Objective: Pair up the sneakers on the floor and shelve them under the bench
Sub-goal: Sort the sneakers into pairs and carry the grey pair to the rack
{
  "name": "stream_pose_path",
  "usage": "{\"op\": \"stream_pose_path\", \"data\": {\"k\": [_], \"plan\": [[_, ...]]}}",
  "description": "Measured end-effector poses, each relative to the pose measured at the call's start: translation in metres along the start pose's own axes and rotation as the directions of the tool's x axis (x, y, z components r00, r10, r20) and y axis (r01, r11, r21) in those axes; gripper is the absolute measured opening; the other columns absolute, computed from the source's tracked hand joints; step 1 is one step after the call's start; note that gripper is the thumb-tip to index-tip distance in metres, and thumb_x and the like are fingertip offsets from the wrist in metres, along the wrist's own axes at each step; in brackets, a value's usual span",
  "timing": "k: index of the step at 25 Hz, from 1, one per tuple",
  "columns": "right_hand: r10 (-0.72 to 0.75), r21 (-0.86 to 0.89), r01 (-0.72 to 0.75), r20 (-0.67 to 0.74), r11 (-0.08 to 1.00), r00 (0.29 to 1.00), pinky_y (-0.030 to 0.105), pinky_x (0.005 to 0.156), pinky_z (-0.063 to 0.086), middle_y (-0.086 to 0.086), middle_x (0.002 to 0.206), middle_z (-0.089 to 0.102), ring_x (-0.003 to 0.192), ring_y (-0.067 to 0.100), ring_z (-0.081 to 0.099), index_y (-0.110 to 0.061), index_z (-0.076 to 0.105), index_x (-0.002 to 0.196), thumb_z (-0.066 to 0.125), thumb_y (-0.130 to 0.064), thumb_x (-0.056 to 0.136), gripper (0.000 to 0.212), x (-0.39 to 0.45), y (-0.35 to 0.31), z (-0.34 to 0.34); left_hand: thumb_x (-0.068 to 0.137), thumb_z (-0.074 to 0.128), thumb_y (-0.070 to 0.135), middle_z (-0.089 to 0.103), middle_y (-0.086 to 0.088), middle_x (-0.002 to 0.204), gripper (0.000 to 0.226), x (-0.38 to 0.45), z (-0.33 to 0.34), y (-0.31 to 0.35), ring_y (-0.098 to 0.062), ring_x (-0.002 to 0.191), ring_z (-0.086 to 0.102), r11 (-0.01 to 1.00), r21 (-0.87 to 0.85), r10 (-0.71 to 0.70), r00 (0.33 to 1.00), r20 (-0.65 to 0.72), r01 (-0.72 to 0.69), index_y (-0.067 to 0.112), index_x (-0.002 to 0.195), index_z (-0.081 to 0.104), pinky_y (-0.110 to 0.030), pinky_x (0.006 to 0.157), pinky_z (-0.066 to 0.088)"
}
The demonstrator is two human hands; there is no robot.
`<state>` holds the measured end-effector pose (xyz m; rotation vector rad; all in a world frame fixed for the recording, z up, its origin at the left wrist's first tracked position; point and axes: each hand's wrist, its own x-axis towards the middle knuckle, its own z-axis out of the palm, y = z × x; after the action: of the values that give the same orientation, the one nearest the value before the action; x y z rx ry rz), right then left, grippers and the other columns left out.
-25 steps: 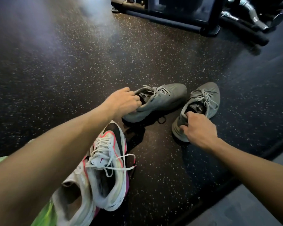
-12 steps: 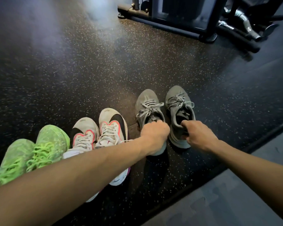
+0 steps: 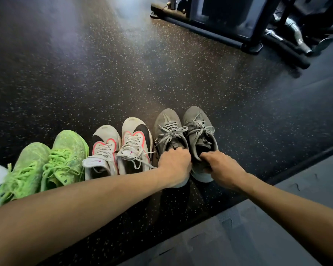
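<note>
- The floor [image 3: 108, 77] is dark rubber matting flecked with pale and yellowish specks.
- Soft, diffuse light falls on it from the upper left, leaving a hazy bluish sheen towards the top of the view.
- At the upper right stands the dark metal base frame [image 3: 215, 29] of a gym machine, its feet resting on the matting.
- Just right of the frame lie chromed bars [image 3: 294, 35] and a black padded roller [image 3: 288, 52], partly in shadow.
- Along the lower right, a grey, smoother surface [image 3: 258, 231] meets the speckled matting at a straight dark edge running diagonally.
</note>
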<state>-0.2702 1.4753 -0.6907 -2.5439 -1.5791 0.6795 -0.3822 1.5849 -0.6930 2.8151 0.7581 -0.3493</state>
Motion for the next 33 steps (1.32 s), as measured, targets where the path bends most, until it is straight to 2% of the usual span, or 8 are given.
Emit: {"op": "stream_pose_path", "data": {"k": [2,5,9,14,17,21,26,33], "plan": [[0.0,-0.057,0.001,0.024,0.998,1.0,0.042,0.075,0.05,0.0,0.104,0.06,0.096,0.026,0.058,-0.022,0.048,0.097,0.057,-0.02,0.089,0.012,-0.001,-0.003,-0.003,0.093,0.049,0.045,0.061,-0.01,0.118,0.041,-0.003,0.001,-0.004,-0.031,0.111,0.056,0.997,0.072,0.033,0.998,-0.049,-0.03,0.012,0.114,0.058,-0.04,0.089,0.041],[0.016,-0.143,-0.015,0.003,0.99,1.0,0.04,0.082,0.048,-0.001,0.112,0.059,0.102,0.024,0.058,-0.022,0.05,0.106,0.066,-0.041,0.083,0.034,-0.004,-0.008,-0.011,0.084,0.05,0.06,0.063,-0.006,0.115,0.054,-0.003,0.001,-0.011,-0.027,0.11,0.055,0.993,0.114,0.041,0.994,-0.106,-0.028,0.015,0.11,0.059,-0.04,0.092,0.037],[0.056,-0.143,-0.063,-0.049,0.988,0.997,0.041,0.092,0.048,-0.003,0.117,0.058,0.11,0.021,0.055,-0.023,0.05,0.114,0.069,-0.058,0.074,0.055,-0.004,-0.007,-0.016,0.077,0.054,0.063,0.064,-0.005,0.113,0.056,-0.003,-0.004,-0.015,-0.027,0.109,0.057,0.994,0.106,0.042,0.992,-0.116,-0.03,0.016,0.106,0.06,-0.04,0.093,0.036],[0.092,-0.125,-0.082,0.084,0.989,0.992,0.04,0.085,0.049,0.002,0.116,0.055,0.108,0.024,0.054,-0.019,0.054,0.11,0.07,-0.034,0.08,0.037,-0.005,-0.009,-0.008,0.084,0.055,0.048,0.067,-0.006,0.107,0.035,-0.01,-0.002,-0.009,-0.029,0.106,0.061,0.995,0.09,0.052,0.999,-0.002,-0.052,0.019,0.1,0.065,-0.04,0.089,0.036],[0.102,-0.103,-0.1,0.011,0.99,0.995,0.037,0.069,0.045,0.005,0.109,0.059,0.098,0.027,0.058,-0.017,0.053,0.101,0.062,-0.017,0.085,0.019,-0.003,-0.009,-0.002,0.087,0.056,0.037,0.068,-0.005,0.106,0.021,-0.012,-0.004,-0.012,-0.03,0.105,0.062,0.998,0.017,0.059,0.998,-0.001,-0.059,0.022,0.099,0.065,-0.041,0.087,0.037],[0.099,-0.073,-0.106,-0.098,0.992,0.99,0.038,0.068,0.044,0.007,0.105,0.06,0.097,0.03,0.059,-0.015,0.052,0.099,0.06,-0.015,0.086,0.015,0.001,-0.01,-0.015,0.083,0.066,0.036,0.067,-0.006,0.109,0.024,-0.007,-0.031,-0.016,-0.032,0.107,0.061,0.998,-0.044,0.033,0.999,-0.01,-0.034,0.027,0.105,0.064,-0.038,0.086,0.042],[0.114,-0.042,-0.124,-0.198,0.991,0.973,0.041,0.072,0.049,0.009,0.107,0.06,0.098,0.034,0.06,-0.014,0.055,0.103,0.064,-0.016,0.084,0.021,-0.002,-0.026,-0.098,0.085,0.068,0.035,0.066,-0.008,0.111,0.026,-0.002,-0.12,-0.017,-0.033,0.108,0.061,0.999,-0.029,0.025,0.998,-0.062,-0.027,0.026,0.11,0.064,-0.035,0.081,0.044],[0.103,-0.008,-0.107,-0.2,0.994,0.974,0.037,0.064,0.042,0.007,0.103,0.059,0.095,0.03,0.058,-0.014,0.053,0.095,0.059,-0.01,0.087,0.011,-0.062,-0.092,-0.282,0.087,0.066,0.029,0.067,-0.006,0.11,0.022,-0.053,-0.327,0.0,-0.031,0.108,0.061,0.998,0.055,0.021,0.999,-0.027,-0.02,0.026,0.108,0.064,-0.037,0.079,0.044]]}}
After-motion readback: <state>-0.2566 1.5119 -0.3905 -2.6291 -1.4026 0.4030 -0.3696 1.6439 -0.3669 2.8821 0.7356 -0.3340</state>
